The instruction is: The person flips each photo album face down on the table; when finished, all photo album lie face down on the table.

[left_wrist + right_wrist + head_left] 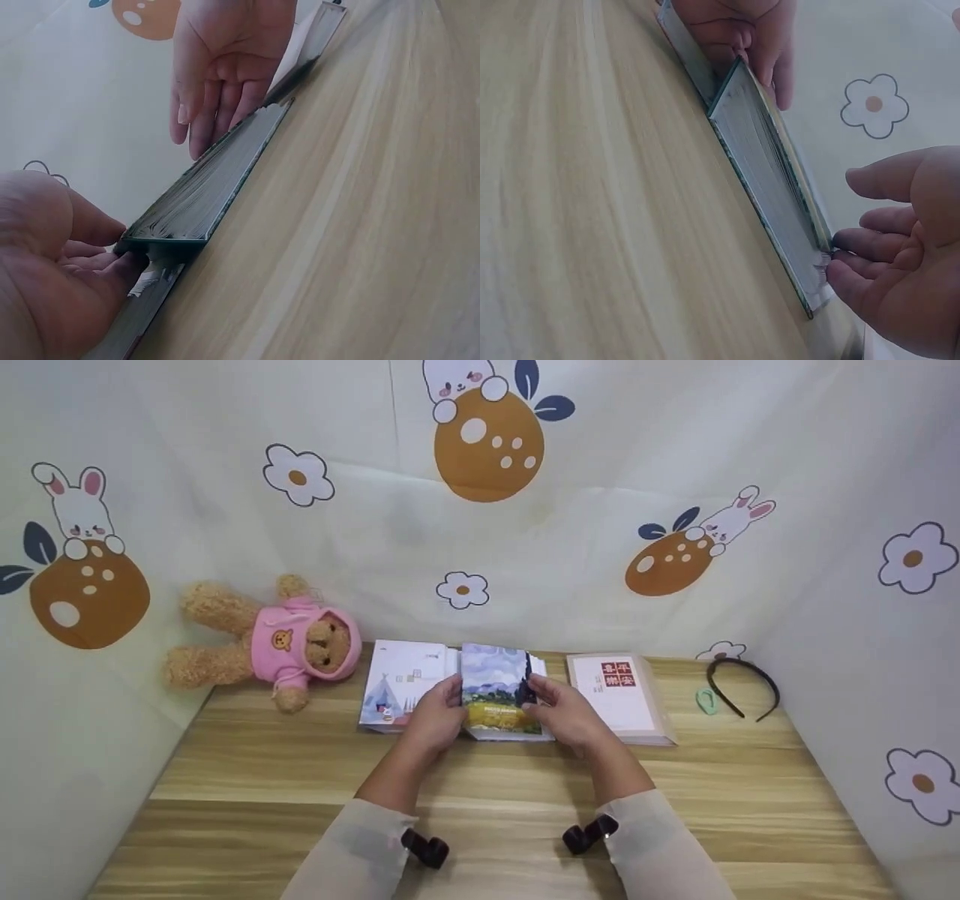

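Note:
A thick photo album (491,682) with a painted landscape cover lies in the middle of the table's far side. At its spine, my left hand (439,714) grips the edge, thumb above and fingers curled below; the left wrist view shows this hand (60,262) close up. On the opposite side my right hand (566,716) touches the album's page edge with loosely extended fingers (862,247), its thumb raised apart from the cover. The pages (761,157) fan slightly between the covers. A white album with a tent picture (397,682) lies close on the left, partly behind my left hand.
Right of my hands lies a white album with a red square (619,694). Beyond it are a green hair clip (706,701) and a black headband (765,679). A teddy bear in a pink hoodie (281,649) lies at the left. Printed cloth (375,547) encloses the wooden table (510,810).

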### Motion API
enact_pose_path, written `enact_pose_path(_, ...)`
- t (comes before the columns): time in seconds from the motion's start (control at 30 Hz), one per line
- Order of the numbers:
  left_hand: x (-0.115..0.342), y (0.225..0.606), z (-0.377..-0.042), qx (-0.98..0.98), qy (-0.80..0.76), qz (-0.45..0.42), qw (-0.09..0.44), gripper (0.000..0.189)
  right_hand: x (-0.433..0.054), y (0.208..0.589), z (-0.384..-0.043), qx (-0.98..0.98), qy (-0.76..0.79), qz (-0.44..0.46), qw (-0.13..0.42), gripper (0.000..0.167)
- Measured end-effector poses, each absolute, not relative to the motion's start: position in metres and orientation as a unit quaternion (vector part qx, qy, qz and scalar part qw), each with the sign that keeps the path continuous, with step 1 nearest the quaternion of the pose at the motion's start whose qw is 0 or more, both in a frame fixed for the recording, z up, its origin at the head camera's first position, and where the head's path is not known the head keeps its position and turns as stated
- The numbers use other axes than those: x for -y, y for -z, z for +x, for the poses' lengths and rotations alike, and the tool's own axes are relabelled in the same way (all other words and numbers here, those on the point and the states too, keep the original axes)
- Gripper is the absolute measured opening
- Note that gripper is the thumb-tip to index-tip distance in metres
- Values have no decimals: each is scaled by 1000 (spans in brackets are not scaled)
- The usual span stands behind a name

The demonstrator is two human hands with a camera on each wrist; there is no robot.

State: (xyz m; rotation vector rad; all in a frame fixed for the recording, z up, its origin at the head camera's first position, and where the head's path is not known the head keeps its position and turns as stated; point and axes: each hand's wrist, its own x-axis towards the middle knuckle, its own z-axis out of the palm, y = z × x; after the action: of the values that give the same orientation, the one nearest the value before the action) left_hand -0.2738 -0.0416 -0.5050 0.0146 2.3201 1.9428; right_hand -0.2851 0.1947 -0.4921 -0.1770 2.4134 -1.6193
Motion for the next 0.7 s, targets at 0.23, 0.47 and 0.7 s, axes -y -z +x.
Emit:
enact_pose_path(0.23,33,489,-265,-716,-696,8,57,50,-189,476,-279,-832,539,-55,123,71)
enact_pose_path(0.47,22,476,-257,-686,-719,104,39,56,-180,454,-266,-731,665,-104,114,68)
enact_pose_path(0.7,18,475,-257,-677,-725,121,45,59,-179,451,-263,-697,699,-92,127,71)
